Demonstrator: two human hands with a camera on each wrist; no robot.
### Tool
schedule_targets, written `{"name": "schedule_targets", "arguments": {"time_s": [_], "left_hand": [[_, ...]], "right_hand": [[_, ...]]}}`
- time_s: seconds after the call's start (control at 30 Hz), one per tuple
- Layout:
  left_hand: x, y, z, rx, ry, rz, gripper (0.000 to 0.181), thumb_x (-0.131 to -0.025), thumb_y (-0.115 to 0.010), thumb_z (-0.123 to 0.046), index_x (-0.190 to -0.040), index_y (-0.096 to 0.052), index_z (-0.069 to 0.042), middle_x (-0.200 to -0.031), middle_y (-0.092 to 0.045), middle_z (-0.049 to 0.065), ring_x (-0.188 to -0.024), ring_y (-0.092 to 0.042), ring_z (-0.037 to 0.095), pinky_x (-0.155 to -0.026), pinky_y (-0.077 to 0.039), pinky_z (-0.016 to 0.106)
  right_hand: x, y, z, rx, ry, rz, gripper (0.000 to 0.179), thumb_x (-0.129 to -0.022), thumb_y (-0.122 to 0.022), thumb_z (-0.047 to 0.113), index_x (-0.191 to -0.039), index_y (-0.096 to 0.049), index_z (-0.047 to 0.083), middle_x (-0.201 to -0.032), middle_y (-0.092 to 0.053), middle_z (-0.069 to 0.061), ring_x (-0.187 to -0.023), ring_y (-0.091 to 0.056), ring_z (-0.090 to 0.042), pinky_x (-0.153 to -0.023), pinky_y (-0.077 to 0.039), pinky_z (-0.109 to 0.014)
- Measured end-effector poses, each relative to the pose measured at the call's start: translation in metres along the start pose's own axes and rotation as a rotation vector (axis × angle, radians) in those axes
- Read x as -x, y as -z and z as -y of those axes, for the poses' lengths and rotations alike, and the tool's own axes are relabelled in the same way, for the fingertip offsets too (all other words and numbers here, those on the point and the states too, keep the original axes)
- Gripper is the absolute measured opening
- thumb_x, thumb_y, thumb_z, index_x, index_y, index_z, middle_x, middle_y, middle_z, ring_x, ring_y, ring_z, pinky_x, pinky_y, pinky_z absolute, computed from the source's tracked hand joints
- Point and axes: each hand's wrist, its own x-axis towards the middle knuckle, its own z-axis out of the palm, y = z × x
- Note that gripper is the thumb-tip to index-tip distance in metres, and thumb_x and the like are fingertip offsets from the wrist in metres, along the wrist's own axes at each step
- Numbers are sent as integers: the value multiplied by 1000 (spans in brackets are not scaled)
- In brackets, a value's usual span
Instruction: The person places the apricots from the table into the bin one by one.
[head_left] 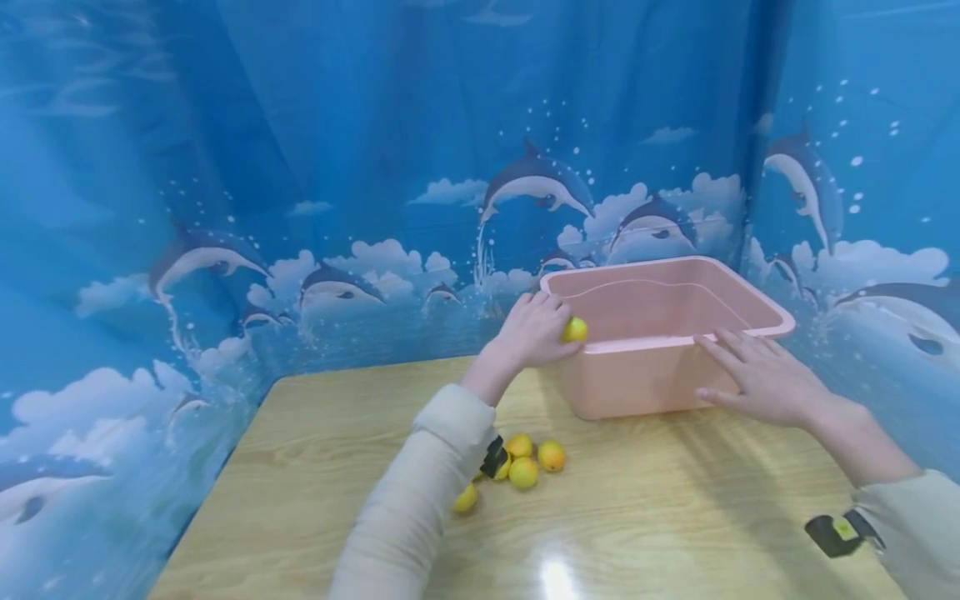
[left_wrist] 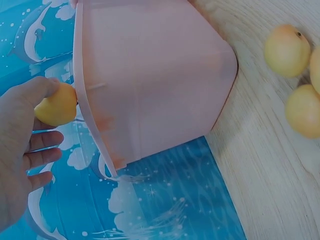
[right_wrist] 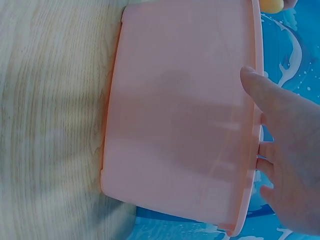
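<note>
In my left hand (head_left: 528, 329) is a round yellow-orange fruit (head_left: 575, 330), gripped at the left end of a pink plastic bin (head_left: 622, 383). The left wrist view has this fruit (left_wrist: 57, 106) right at the bin's rim (left_wrist: 82, 100), under the thumb, with the other fingers spread below. My right hand (head_left: 772, 379) rests at the bin's near rim, toward its right end. Its fingers reach over the rim in the right wrist view, while the thumb (right_wrist: 255, 85) lies extended across the outer wall (right_wrist: 175, 110).
Several more yellow-orange fruits (head_left: 523, 472) lie in a loose group on the wooden table (head_left: 637, 517), partly behind my left forearm (head_left: 420, 492). A blue curtain (head_left: 360, 167) printed with dolphins hangs behind and beside the table. The bin stands near the table's back edge.
</note>
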Motion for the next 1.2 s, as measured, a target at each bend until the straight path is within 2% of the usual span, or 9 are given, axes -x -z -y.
{"name": "schedule_targets", "arguments": {"time_s": [0.33, 0.5, 0.63, 0.77, 0.97, 1.2], "left_hand": [[-10, -8, -5, 8, 62, 26, 44, -88, -55, -49, -116, -57, -16, -109, -53, -1, -97, -44, 14, -81, -36, 30], [-13, -12, -8, 4, 58, 29, 41, -89, -54, -48, -115, -56, -17, -105, -52, -2, -95, -43, 14, -82, -36, 30], [-12, -10, -8, -13, 50, 12, 45, -89, -53, -50, -118, -56, -15, -111, -55, 0, -104, -46, 15, -88, -38, 32], [-8, -4, -6, -25, 49, -15, 48, -89, -53, -50, -121, -55, -14, -118, -55, 2, -112, -47, 17, -93, -38, 35], [3, 1, 2, -23, 36, -41, 45, -90, -52, -48, -119, -56, -13, -114, -57, 2, -106, -49, 18, -94, -37, 36], [24, -6, 11, -23, -17, -83, 33, -92, -51, -43, -98, -62, -12, -94, -60, 1, -89, -50, 18, -86, -40, 34]], "right_hand": [[1, -3, 6, -10, 12, -1, 80, -87, -56, 50, -143, -28, 0, -144, -22, -30, -130, -20, -48, -103, -13, -60], [1, -7, 7, -13, 20, -8, 81, -87, -55, 51, -143, -28, 0, -144, -22, -30, -131, -21, -47, -104, -13, -60], [1, -8, 6, -7, 24, -12, 81, -87, -57, 49, -143, -28, -1, -144, -22, -30, -131, -21, -47, -103, -13, -60], [1, -6, 5, -1, 15, -2, 81, -87, -57, 48, -144, -27, 0, -144, -21, -30, -131, -19, -47, -103, -13, -60], [0, -3, 3, 3, 4, -6, 82, -87, -57, 50, -143, -27, -1, -144, -21, -31, -130, -20, -48, -103, -14, -61], [0, -1, 1, 1, 0, -12, 80, -87, -58, 47, -142, -28, -2, -143, -22, -32, -130, -21, -49, -103, -15, -60]]}}
